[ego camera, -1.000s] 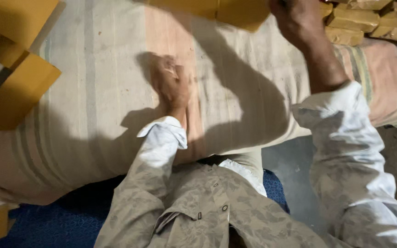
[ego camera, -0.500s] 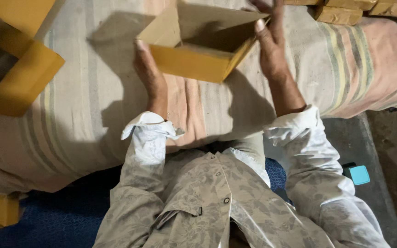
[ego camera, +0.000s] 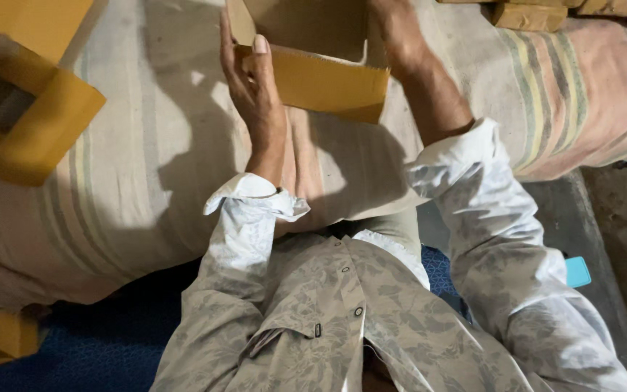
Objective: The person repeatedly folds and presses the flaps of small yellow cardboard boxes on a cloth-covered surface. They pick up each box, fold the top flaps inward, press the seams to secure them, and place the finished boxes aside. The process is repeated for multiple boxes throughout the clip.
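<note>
Open yellow cardboard box (ego camera: 313, 65) held up over the striped cloth surface (ego camera: 132, 167), at the top centre of the view, upper part cut off by the frame edge. Opening turned toward the camera; brown inside visible, yellow near wall facing down toward the person.

Left hand (ego camera: 252, 87) set against the left corner of the box: palm flat on the outer side, thumb hooked over the near rim, fingers (ego camera: 226, 43) extended upward along the wall. Gripping the box, not closed into a fist.

Right hand (ego camera: 397, 33) placed at the right side of the box, wrapped onto the wall; fingertips hidden past the top edge and behind the cardboard. Box clamped between the two hands.

Both forearms in pale patterned sleeves with turned-back cuffs.

Flattened yellow cardboard pieces (ego camera: 30, 109) lying on the cloth at far left, well apart from the held box. Small brown blocks (ego camera: 538, 13) along the top right edge. Turquoise flat object (ego camera: 577, 271) beside the right sleeve, low right. Blue patterned mat (ego camera: 103, 341) under the person.
</note>
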`<state>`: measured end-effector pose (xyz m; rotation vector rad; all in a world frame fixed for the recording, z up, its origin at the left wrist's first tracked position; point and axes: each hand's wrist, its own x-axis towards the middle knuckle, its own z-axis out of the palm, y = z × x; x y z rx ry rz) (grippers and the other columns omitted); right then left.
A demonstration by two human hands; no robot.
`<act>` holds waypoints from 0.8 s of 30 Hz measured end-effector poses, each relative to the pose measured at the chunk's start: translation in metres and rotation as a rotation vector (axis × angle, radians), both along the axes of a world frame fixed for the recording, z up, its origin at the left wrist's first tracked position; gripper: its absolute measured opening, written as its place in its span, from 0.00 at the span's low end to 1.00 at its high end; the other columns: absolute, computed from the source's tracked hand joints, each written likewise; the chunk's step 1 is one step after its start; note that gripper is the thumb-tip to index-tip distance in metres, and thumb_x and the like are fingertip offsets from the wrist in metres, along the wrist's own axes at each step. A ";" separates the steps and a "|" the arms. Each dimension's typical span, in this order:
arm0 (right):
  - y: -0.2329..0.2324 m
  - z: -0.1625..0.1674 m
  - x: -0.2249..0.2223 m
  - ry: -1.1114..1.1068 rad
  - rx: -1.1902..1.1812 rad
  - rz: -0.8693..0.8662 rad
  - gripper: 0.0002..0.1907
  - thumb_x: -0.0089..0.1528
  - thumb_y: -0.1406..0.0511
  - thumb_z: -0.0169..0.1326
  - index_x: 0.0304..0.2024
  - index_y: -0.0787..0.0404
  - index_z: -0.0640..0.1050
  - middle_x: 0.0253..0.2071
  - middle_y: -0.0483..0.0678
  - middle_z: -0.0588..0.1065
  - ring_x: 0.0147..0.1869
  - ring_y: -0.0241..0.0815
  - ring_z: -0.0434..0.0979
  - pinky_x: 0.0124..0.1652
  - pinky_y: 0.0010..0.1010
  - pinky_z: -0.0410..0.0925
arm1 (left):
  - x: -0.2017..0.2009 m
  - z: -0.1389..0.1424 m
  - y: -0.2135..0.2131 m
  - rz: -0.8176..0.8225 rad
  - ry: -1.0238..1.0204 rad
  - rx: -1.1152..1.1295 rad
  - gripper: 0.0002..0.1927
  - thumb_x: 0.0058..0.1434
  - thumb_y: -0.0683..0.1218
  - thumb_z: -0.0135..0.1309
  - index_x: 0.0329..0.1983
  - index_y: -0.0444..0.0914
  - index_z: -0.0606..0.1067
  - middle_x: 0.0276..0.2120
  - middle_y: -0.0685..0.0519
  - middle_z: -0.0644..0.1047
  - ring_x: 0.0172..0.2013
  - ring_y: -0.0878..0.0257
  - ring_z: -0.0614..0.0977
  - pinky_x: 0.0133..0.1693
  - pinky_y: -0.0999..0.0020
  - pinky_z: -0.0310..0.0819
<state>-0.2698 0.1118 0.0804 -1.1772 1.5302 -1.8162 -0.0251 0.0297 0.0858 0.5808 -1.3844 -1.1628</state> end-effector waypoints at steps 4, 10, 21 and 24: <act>-0.001 0.004 -0.021 0.175 0.075 0.082 0.21 0.74 0.55 0.54 0.50 0.69 0.74 0.46 0.48 0.71 0.54 0.42 0.70 0.56 0.39 0.68 | 0.002 -0.001 0.006 0.128 -0.150 -0.127 0.26 0.73 0.55 0.52 0.71 0.42 0.66 0.59 0.48 0.70 0.48 0.62 0.78 0.52 0.65 0.77; 0.022 0.002 -0.002 0.237 -0.036 -0.312 0.23 0.75 0.51 0.47 0.60 0.63 0.70 0.57 0.50 0.71 0.58 0.45 0.75 0.54 0.41 0.73 | 0.007 0.000 0.004 0.079 -0.307 -0.519 0.28 0.70 0.54 0.65 0.67 0.41 0.68 0.68 0.48 0.69 0.69 0.49 0.69 0.72 0.54 0.64; 0.076 0.002 0.088 0.810 -0.035 -0.475 0.16 0.68 0.61 0.66 0.54 0.54 0.75 0.51 0.43 0.76 0.59 0.42 0.77 0.57 0.40 0.71 | 0.015 -0.003 -0.008 -0.278 -0.148 -0.128 0.29 0.66 0.48 0.68 0.64 0.35 0.68 0.56 0.46 0.77 0.60 0.54 0.79 0.64 0.58 0.74; 0.070 -0.002 0.082 0.476 0.063 -0.447 0.22 0.67 0.62 0.65 0.60 0.58 0.72 0.56 0.48 0.74 0.56 0.43 0.80 0.51 0.33 0.77 | 0.006 -0.011 -0.022 -0.306 -0.140 -0.077 0.26 0.70 0.46 0.67 0.65 0.36 0.69 0.59 0.45 0.77 0.62 0.55 0.79 0.65 0.60 0.75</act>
